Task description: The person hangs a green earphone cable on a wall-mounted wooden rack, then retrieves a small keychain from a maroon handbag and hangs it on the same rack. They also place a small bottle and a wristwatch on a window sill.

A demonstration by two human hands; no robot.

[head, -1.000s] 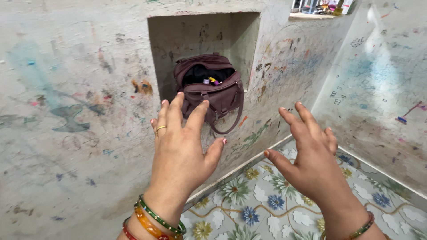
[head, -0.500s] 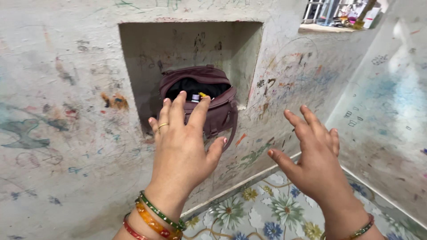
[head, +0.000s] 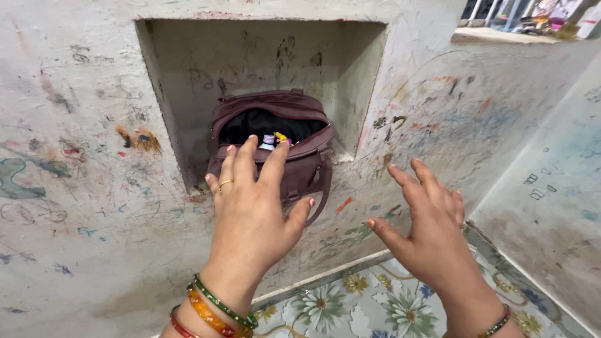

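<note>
Inside the square wall niche (head: 188, 75), on its ledge, sits the maroon handbag (head: 300, 169), upright, zip mouth gaping, with its front edge overhanging the sill and one strap (head: 322, 200) drooping down the scribbled wall (head: 75, 206). I can see a small white-capped bottle (head: 268, 141) and something yellow (head: 281, 136) poking up from the dark lining. My left hand (head: 250, 213) is spread wide, fingers fanned, its fingertips right over the bag's front rim; whether they actually press on it I cannot tell. My right hand (head: 426, 231) is also wide open and empty, hovering off to the side in front of the wall, well apart from the bag.

I judge the bag soft and slumpy: cloth or faux leather, sides that will fold under a squeeze, fairly light unless it is packed deeper than I can see. With the mouth open, any tilt could spill the loose items, so I would take it by both sides of the body or by the strap roots near the rim, keeping it level, not by the sagging front lip.

Compared with half a second ago, the niche and bag loom larger and sit a little higher and more central in my view; my left fingertips overlap the rim about as before, while my right hand has edged closer to the wall
</note>
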